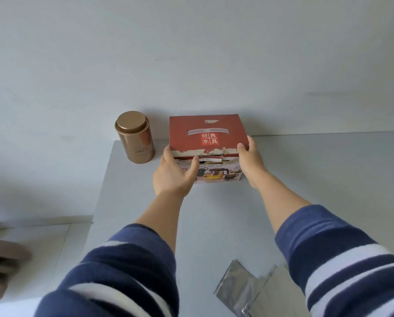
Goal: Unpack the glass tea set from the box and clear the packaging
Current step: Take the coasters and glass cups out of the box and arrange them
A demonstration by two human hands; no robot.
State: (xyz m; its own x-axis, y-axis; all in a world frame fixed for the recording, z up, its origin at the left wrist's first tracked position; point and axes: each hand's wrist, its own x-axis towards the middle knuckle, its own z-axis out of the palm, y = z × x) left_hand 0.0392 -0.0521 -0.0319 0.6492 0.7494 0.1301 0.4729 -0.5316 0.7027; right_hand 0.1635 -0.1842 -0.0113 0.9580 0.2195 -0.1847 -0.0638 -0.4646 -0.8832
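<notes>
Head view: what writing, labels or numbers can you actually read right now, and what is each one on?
"经典水具": white characters in a two-by-two red grid on the top of the red box.
A line of small print along the top of the box's front picture panel: too blurred to read.
A small dark label low on the gold tin: too small to read.
The silver foil pouch: no writing visible.
No other text in view.

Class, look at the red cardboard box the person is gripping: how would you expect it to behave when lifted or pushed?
The box probably flexes: its front top edge is torn and ragged. It may be heavy and fragile, since its printed front shows glass teaware. Both the left hand and right hand grip it, suggesting it needs two-handed support.
</notes>
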